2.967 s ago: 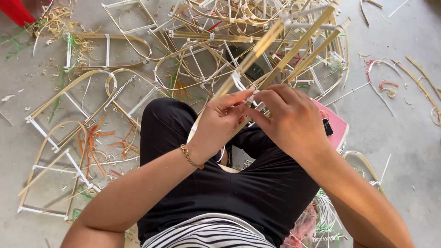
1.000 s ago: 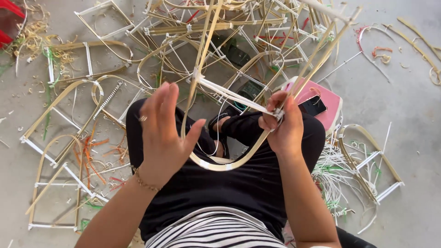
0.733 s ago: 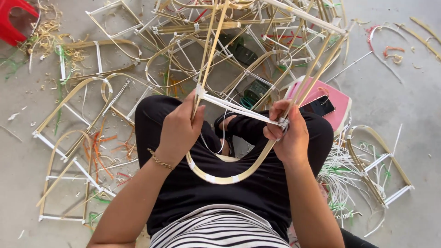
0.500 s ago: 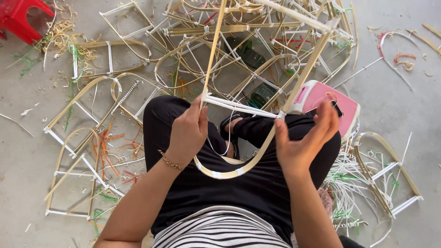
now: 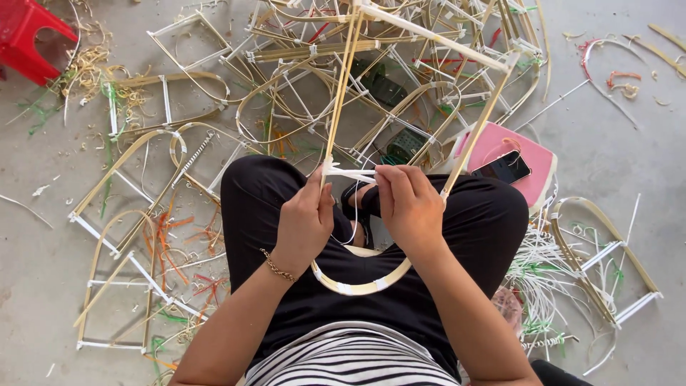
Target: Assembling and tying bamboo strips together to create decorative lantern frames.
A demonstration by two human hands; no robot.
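I sit on the floor in black trousers with a bamboo frame [image 5: 341, 107] held upright over my lap; its curved lower strip [image 5: 361, 286] loops below my hands. My left hand [image 5: 304, 221] pinches the frame's left upright at a joint wrapped in white strip. My right hand [image 5: 407, 204] grips the white plastic binding strip [image 5: 354, 174] just right of that joint. The two hands are close together, almost touching. A thin white thread hangs down between them.
Several finished bamboo frames [image 5: 136, 179] lie scattered on the concrete floor to the left and ahead. A pink stool [image 5: 511, 154] with a dark phone [image 5: 504, 168] on it stands at my right knee. A red plastic stool [image 5: 32, 36] sits top left. White strips [image 5: 550, 271] pile at right.
My right hand let go, opened wide, then came left to grip the white strip beside my left hand. The left hand stays on the joint.
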